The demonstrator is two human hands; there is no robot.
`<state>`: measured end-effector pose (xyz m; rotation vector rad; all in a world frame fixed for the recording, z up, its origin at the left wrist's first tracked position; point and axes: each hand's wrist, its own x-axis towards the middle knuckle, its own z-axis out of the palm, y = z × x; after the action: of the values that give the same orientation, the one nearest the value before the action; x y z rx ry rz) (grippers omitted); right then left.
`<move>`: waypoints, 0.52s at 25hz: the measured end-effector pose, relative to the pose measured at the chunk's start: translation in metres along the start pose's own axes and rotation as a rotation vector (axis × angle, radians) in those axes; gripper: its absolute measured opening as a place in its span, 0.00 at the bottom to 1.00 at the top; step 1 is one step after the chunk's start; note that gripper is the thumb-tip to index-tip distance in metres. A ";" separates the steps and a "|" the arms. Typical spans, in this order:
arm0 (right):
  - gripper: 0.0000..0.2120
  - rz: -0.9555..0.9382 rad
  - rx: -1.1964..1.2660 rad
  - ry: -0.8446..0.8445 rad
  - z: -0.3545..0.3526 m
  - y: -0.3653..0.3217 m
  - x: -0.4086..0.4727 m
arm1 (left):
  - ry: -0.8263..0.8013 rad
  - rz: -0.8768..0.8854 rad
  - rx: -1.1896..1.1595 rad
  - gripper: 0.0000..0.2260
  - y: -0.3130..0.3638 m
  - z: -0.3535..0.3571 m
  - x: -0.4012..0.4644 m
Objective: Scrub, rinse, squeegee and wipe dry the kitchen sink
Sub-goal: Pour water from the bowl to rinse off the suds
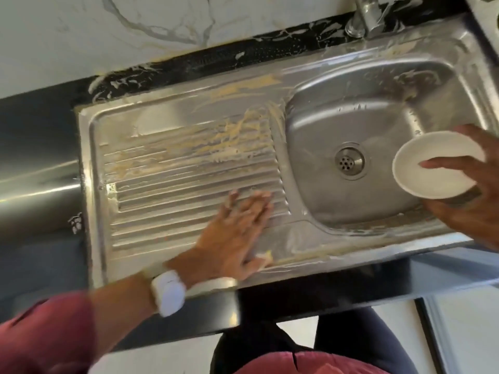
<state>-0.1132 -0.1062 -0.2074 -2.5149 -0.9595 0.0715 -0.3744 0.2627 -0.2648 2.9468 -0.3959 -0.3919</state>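
Scrubbing looks to be in hand: left hand (237, 233) presses flat, fingers spread, on the soapy drainboard (189, 168) of the sink (310, 233); right hand (469, 195) grips a white bowl (437, 166) over the basin. Next, likely rinsing. Dark tabletop (40, 125), marble wall (108, 36), tap (364, 14).

1. I saw a home kitchen: a stainless sink (270, 168) with ribbed drainboard (189, 184) was set into a dark counter (40, 125).
2. Behind the sink stood a chrome tap (364, 17) and marble-look wall (135, 28).
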 end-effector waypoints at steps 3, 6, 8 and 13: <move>0.27 -0.040 0.063 -0.002 -0.009 0.043 0.009 | -0.086 0.034 -0.075 0.42 0.084 0.002 0.117; 0.15 -0.093 0.089 0.110 -0.040 0.047 0.018 | -0.204 -0.094 -0.273 0.36 0.151 -0.004 0.201; 0.18 -0.077 0.089 0.173 -0.063 0.047 0.019 | -0.241 -0.215 -0.434 0.33 0.183 -0.014 0.243; 0.21 -0.036 0.146 0.172 -0.079 0.056 0.021 | -0.046 -0.351 -0.572 0.08 0.144 -0.048 0.297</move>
<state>-0.0463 -0.1603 -0.1581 -2.3267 -0.8961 -0.0815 -0.1195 0.0483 -0.2642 2.4343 0.2093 -0.5117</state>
